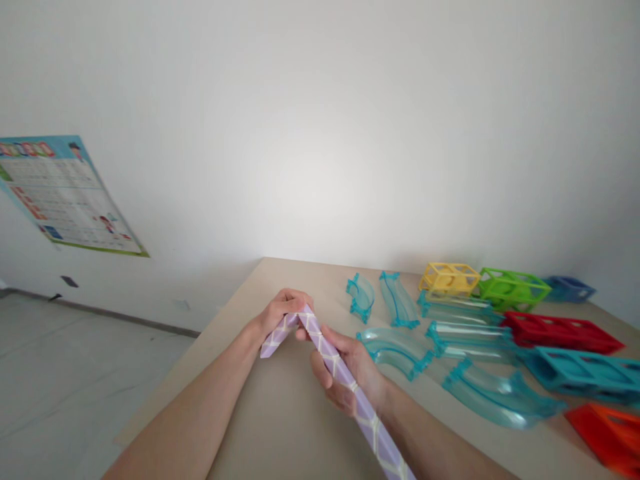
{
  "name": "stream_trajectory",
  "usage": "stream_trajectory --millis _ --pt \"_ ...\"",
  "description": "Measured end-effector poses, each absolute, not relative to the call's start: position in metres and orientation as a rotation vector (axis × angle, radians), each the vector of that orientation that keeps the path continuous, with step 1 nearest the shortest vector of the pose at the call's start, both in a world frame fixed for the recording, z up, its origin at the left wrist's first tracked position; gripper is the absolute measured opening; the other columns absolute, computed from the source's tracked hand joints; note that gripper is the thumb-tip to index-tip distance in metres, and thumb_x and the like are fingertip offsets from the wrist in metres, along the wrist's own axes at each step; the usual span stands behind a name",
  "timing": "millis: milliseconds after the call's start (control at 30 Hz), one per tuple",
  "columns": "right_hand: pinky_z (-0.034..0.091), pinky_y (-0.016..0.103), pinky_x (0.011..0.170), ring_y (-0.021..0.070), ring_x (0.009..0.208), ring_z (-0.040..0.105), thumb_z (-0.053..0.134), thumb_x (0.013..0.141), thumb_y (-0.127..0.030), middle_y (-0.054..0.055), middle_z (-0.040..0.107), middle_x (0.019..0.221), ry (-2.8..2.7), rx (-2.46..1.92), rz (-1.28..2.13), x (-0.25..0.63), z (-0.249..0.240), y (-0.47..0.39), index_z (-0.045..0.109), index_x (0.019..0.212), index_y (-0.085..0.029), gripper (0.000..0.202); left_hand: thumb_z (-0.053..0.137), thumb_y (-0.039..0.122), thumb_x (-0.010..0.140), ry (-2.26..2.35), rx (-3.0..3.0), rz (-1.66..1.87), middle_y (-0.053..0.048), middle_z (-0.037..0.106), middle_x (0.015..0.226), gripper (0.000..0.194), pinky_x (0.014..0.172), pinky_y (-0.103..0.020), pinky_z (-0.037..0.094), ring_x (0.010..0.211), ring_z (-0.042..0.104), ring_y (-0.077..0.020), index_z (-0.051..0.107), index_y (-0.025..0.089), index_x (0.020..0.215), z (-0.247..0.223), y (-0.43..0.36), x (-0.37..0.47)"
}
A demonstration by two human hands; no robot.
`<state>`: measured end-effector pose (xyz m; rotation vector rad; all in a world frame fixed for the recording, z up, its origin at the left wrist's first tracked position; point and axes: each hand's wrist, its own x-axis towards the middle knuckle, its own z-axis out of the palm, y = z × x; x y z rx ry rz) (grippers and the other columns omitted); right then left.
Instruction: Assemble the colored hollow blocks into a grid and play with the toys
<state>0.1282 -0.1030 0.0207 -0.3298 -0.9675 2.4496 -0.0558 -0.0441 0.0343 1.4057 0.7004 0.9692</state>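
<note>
A long purple twist-puzzle snake [336,363] with whitish lines between its segments is held above the table. Its far end makes a sharp bend, and a short piece points down to the left. My left hand [284,312] is closed around that bent end, fingers over the top. Further down the long straight part, my right hand [357,367] grips it between thumb and curled fingers. The near end of the snake runs out of view at the bottom edge, over my right forearm.
Clear teal track pieces [400,343], curved and straight, lie right of my hands on the wooden table [240,427]. Yellow [450,279], green [515,287], blue, red [563,331], teal and orange frame blocks stand further right. A white wall rises behind; a poster [70,193] hangs left.
</note>
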Motion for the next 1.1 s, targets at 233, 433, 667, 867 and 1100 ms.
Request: stream_trajectory --millis 233,433,667,867,1100 --pt "0.026 0.017 0.023 0.007 0.021 0.034 0.033 0.097 -0.046 -0.006 0.051 0.043 -0.867 -0.598 2.322 0.122 0.021 -0.099 0.059 0.085 -0.017 0.04 0.067 0.043 0.073 0.734 1.404 0.78 -0.002 0.054 0.048 0.033 0.033 -0.021 0.032 0.035 0.043 -0.0096 0.066 0.012 0.065 0.029 -0.05 -0.044" --pt "0.025 0.017 0.023 0.0075 0.021 0.031 0.026 0.099 -0.046 -0.006 0.044 0.038 -0.806 -0.818 2.245 0.118 0.018 -0.098 0.054 0.077 -0.017 0.046 0.065 0.044 0.075 0.923 1.501 0.784 -0.001 0.056 0.05 0.032 0.031 -0.019 0.033 0.035 0.043 -0.0088 0.065 0.014 0.065 0.03 -0.051 -0.039" --pt "0.026 0.018 0.026 0.0091 0.027 0.04 0.02 0.099 -0.046 -0.002 0.054 0.05 -0.681 -0.774 2.251 0.117 0.017 -0.096 0.055 0.09 -0.017 0.046 0.064 0.047 0.075 1.076 1.562 0.992 0.001 0.051 0.047 0.038 0.036 -0.021 0.028 0.039 0.04 -0.0087 0.058 0.015 0.056 0.029 -0.047 -0.036" --pt "0.031 0.019 0.027 0.0108 0.028 0.042 0.025 0.096 -0.052 -0.004 0.049 0.047 -0.722 -0.582 2.383 0.12 0.019 -0.101 0.051 0.084 -0.02 0.043 0.062 0.05 0.075 1.295 1.441 1.375 0.005 0.043 0.046 0.04 0.035 -0.021 0.029 0.038 0.039 -0.0087 0.051 0.017 0.054 0.03 -0.047 -0.032" --pt "0.035 0.021 0.026 0.0112 0.028 0.043 0.025 0.095 -0.056 -0.006 0.047 0.051 -0.787 -0.621 2.268 0.115 0.019 -0.108 0.048 0.087 -0.021 0.042 0.061 0.051 0.075 1.334 1.357 1.482 0.006 0.04 0.048 0.04 0.035 -0.022 0.031 0.039 0.038 -0.0091 0.049 0.018 0.056 0.031 -0.057 -0.019"
